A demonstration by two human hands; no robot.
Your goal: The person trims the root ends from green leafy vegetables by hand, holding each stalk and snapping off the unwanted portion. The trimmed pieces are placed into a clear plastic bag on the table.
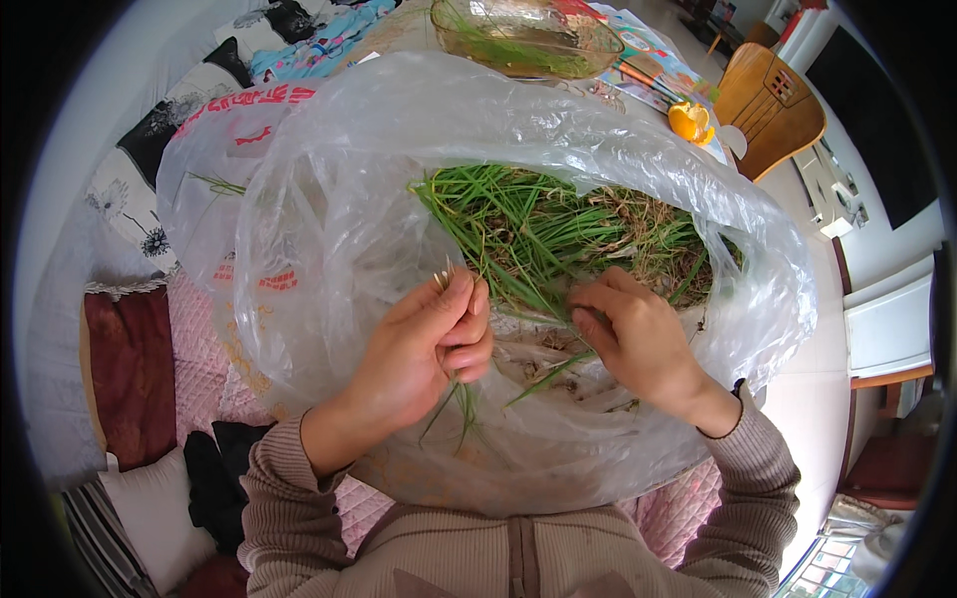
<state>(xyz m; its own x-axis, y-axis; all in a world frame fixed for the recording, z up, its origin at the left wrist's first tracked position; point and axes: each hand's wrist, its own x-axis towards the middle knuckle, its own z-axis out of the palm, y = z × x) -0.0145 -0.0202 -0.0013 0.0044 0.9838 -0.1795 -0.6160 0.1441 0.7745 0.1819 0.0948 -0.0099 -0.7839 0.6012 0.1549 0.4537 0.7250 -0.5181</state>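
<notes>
My left hand (415, 340) is closed around a small bunch of grass-like green stems (465, 407). Their pale root ends poke up above the thumb, and the green blades hang below the fist. On the right, my right hand (635, 336) is at the near edge of a heap of similar greens (523, 224), its fingers curled at the blades. Whether it grips any is hidden. Dry brown roots and husks (658, 239) mix into the heap's right side. All this lies in a wide-mouthed clear plastic bag (344, 194), with soil and scraps on its near inner side.
Behind the bag stands an amber glass dish (527, 45) holding some greens. Orange peel (690, 123) sits to its right, beside printed papers (647, 52). A wooden chair (770, 108) is at far right. A loose sprig (217, 185) shows at the bag's left.
</notes>
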